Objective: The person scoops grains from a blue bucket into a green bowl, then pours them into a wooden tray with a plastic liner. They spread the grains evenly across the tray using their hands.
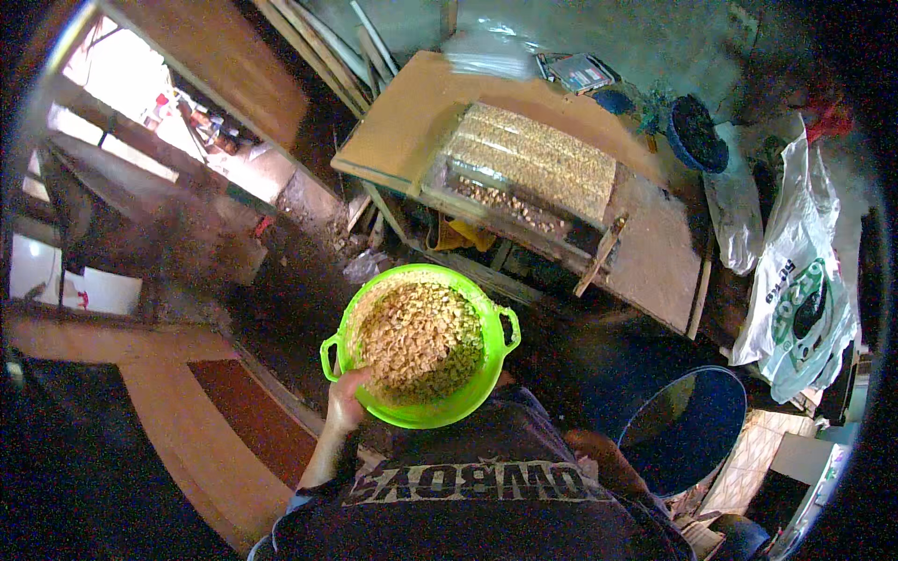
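A lime-green plastic basin (421,415) with two loop handles is in front of my body. Pale, flaky grain-like pieces (417,336) fill much of it; what they are exactly is not clear. My left hand (349,394) grips its lower left rim, the thumb lying over the edge. Of my right hand (505,379), only a small patch shows beside the basin's lower right side; the basin and shadow hide its fingers.
Beyond the basin, a wooden table (393,133) carries a shallow tray (540,161) of grainy material, partly under clear plastic. A wooden stick (600,258) crosses its front edge. To the right are a blue basin (715,151), a printed white sack (786,280) and a large round container (740,407).
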Motion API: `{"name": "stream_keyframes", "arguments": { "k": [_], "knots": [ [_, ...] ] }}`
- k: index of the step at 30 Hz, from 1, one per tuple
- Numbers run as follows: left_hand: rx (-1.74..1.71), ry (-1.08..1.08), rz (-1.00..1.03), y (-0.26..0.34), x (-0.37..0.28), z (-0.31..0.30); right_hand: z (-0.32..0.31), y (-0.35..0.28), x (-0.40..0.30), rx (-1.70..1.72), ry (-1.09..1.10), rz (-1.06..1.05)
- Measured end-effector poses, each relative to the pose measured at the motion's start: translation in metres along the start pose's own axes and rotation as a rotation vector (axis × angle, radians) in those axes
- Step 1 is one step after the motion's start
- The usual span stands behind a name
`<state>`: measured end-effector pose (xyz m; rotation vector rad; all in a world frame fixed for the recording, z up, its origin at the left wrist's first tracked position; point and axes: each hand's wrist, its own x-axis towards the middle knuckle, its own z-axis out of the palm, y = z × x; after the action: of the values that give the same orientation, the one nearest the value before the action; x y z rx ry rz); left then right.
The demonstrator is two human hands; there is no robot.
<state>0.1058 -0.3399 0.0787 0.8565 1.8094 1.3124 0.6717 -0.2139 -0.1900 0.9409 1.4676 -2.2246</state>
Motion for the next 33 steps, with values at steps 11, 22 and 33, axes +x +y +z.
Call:
{"name": "stream_keyframes", "arguments": {
  "k": [11, 22, 33],
  "knots": [
    [-0.417, 0.000, -0.364, 0.002, 0.024, -0.004, 0.026, -0.400, 0.020, -0.338, 0.424, -0.531],
    [-0.616, -0.194, -0.521, 0.077, 0.088, 0.034, 0.029, -0.421, 0.082, 0.043, 0.484, -1.074],
    [-0.461, -0.538, -0.389, 0.038, 0.167, 0.049, 0.067, -0.440, 0.096, 0.471, 1.059, -0.996]
  ]
}}
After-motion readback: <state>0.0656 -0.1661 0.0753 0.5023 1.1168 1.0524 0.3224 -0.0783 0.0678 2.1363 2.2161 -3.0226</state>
